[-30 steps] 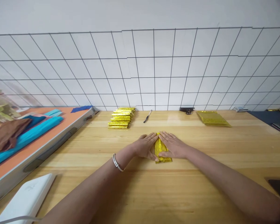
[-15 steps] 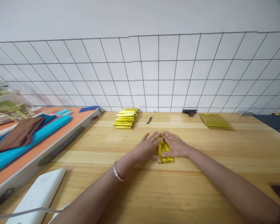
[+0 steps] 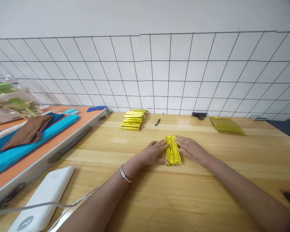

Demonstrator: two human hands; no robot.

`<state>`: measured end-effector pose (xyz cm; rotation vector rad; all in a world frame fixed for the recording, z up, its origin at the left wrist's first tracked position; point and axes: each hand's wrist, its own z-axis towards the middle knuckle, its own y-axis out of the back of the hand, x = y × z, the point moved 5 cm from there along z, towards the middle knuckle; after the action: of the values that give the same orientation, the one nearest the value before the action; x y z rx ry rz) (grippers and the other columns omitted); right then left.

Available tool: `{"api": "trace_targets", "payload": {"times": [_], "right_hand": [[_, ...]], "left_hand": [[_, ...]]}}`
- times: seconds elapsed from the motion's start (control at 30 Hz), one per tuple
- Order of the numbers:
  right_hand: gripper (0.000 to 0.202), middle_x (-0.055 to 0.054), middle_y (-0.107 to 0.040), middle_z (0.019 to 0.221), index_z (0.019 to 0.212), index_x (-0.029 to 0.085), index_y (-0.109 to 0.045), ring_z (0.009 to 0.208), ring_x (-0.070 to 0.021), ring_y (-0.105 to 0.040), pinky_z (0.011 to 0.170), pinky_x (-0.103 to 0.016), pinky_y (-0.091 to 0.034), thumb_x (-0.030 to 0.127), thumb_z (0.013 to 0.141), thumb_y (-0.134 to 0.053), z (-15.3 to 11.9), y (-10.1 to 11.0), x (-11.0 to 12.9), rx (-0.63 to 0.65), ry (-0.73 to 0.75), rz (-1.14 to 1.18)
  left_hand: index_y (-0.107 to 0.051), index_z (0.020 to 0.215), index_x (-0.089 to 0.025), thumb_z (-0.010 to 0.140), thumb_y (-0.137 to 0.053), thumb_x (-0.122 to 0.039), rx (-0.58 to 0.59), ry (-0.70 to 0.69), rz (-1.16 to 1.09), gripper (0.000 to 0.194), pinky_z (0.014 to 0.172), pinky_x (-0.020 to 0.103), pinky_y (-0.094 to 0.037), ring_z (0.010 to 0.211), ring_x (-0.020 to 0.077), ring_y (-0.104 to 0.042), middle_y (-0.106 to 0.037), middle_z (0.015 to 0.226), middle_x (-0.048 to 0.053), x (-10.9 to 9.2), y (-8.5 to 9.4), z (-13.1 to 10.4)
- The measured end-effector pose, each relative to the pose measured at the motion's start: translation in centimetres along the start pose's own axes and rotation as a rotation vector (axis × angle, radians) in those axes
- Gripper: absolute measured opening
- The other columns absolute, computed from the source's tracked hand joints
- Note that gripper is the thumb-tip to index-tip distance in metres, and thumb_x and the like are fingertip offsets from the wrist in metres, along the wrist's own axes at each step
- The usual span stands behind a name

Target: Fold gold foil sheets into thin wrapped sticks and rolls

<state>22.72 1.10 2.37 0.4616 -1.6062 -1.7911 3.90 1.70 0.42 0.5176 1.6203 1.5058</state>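
Observation:
A creased strip of shiny gold foil (image 3: 173, 151) lies flat on the wooden table (image 3: 145, 196), between my two hands. My left hand (image 3: 154, 152) rests at its left edge, fingers stretched out, fingertips on the foil and thumb by its lower left corner. At the right edge lies my right hand (image 3: 190, 149), its fingers extended and the tips touching the foil's upper right side. Neither hand grips anything.
Folded gold strips (image 3: 133, 120) lie in a row at the back, beside a pen (image 3: 159, 119). Further right are a black clip (image 3: 199, 115) and flat gold sheets (image 3: 227, 125). A white power bank (image 3: 44, 196) and coloured cloths (image 3: 29, 132) are on the left.
My hands have moved apart on the foil, the right one outward to its edge, so more of the foil shows. The whole view has shifted slightly.

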Motion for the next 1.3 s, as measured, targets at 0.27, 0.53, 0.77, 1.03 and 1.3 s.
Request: {"api": "trace_targets", "payload": {"times": [0.27, 0.53, 0.77, 1.03, 1.3], "right_hand": [[0.042, -0.008, -0.048, 0.133, 0.131, 0.024, -0.043, 0.125, -0.0215, -0.038, 0.099, -0.045, -0.035, 0.013, 0.091, -0.036, -2.9, 0.6, 3.4, -0.09, 0.231, -0.183], [0.034, -0.006, -0.065, 0.108, 0.111, 0.023, -0.06, 0.1, -0.0192, -0.056, 0.086, -0.039, -0.045, 0.012, 0.091, -0.034, -2.8, -0.9, 3.7, -0.124, 0.232, -0.145], [0.028, -0.007, -0.064, 0.109, 0.104, 0.02, -0.062, 0.104, -0.0195, -0.056, 0.093, -0.037, -0.043, 0.018, 0.09, -0.037, -3.5, -1.4, 3.8, -0.11, 0.136, -0.155], [0.024, -0.005, -0.066, 0.106, 0.104, 0.022, -0.06, 0.095, -0.0184, -0.061, 0.084, -0.034, -0.048, 0.028, 0.089, -0.041, -3.5, -1.1, 3.6, -0.169, -0.033, -0.033], [0.02, -0.004, -0.066, 0.105, 0.1, 0.022, -0.061, 0.099, -0.0181, -0.059, 0.086, -0.033, -0.047, 0.024, 0.087, -0.046, -3.6, -0.9, 4.1, -0.178, -0.003, -0.066]], "left_hand": [[-0.03, 0.138, -0.021, 0.071, -0.05, -0.068, -0.073, -0.005, 0.0, 0.084, 0.105, 0.046, -0.018, 0.134, 0.0285, -0.021, -0.027, 0.143, 0.016, -0.3, 0.2, -0.4], [-0.061, 0.104, -0.022, 0.081, -0.054, -0.046, -0.103, -0.203, -0.151, 0.033, 0.095, 0.033, -0.035, 0.104, 0.02, -0.052, -0.06, 0.108, 0.008, -2.2, 1.2, -0.1], [-0.059, 0.108, -0.02, 0.077, -0.062, -0.032, -0.034, -0.244, -0.292, 0.034, 0.091, 0.031, -0.039, 0.1, 0.0192, -0.054, -0.061, 0.105, 0.007, -2.4, 2.0, -0.9], [-0.056, 0.105, -0.02, 0.074, -0.06, -0.023, -0.056, -0.118, -0.165, 0.032, 0.082, 0.028, -0.041, 0.089, 0.0177, -0.056, -0.063, 0.09, 0.004, -4.2, 2.6, -1.7], [-0.058, 0.091, -0.02, 0.082, -0.052, -0.02, -0.165, -0.124, -0.079, 0.011, 0.086, 0.029, -0.04, 0.089, 0.0157, -0.057, -0.064, 0.09, 0.003, -4.4, 1.2, -1.8]]}}
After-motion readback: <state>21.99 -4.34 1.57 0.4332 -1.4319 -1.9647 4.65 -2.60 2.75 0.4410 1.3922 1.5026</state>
